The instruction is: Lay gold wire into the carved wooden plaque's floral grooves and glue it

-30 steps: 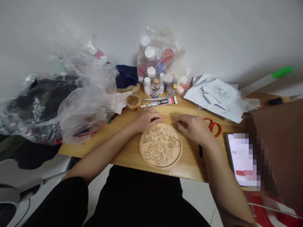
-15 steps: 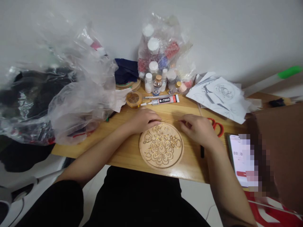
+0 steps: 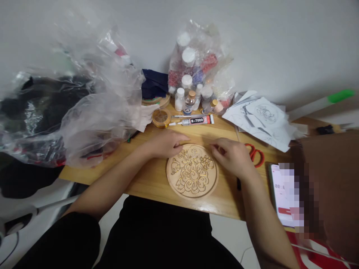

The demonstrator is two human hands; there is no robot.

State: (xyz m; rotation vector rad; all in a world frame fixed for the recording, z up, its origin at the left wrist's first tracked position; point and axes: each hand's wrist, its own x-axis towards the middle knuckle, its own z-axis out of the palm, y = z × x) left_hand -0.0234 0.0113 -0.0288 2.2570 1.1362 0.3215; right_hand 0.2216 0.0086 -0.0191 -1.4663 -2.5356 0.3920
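Note:
A round wooden board (image 3: 193, 188) with a raised rim lies near the table's front edge. Gold wire (image 3: 193, 175) traces a large flower and smaller motifs on it; some upper lines look bare. My left hand (image 3: 165, 144) rests at the board's upper left rim, its index finger stretched out past the top edge and apart from the thumb. At the upper right rim, my right hand (image 3: 231, 155) is closed in a pinch. A fine gold strand shows at its fingertips in the earlier view; now it is too thin to make out clearly.
Behind the board lie a wire spool (image 3: 161, 118) and a B-7000 glue tube (image 3: 198, 120), with small bottles (image 3: 189, 102) beyond. Red-handled scissors (image 3: 256, 155), a phone (image 3: 283, 194) and paper sketches (image 3: 260, 116) are on the right. Plastic bags (image 3: 95, 112) crowd the left.
My left index finger has lifted and straightened off the board's top edge. The right hand stays pinched near the rim. The whole view has shifted slightly.

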